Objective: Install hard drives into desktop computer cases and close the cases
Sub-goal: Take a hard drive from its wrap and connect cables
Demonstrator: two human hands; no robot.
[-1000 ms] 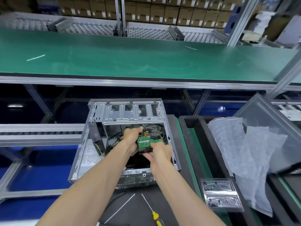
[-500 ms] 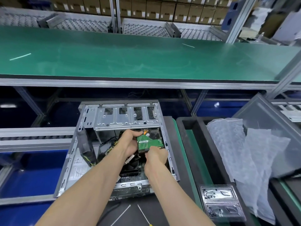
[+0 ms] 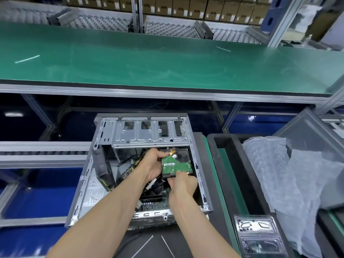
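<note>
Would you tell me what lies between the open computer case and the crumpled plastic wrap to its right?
In the head view, a black tray with a green floor strip lies between the computer case and the plastic wrap.

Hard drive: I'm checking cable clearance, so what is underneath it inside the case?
Below the hard drive, only a black cooler fan and motherboard show nearer the camera; directly beneath is covered.

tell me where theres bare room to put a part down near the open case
The long green conveyor belt beyond the open grey metal computer case is bare but for two thin white strips. Inside the case it is crowded: the left hand and right hand hold the green-boarded hard drive over cables. The black tray on the right holds crumpled bubble wrap.
</note>
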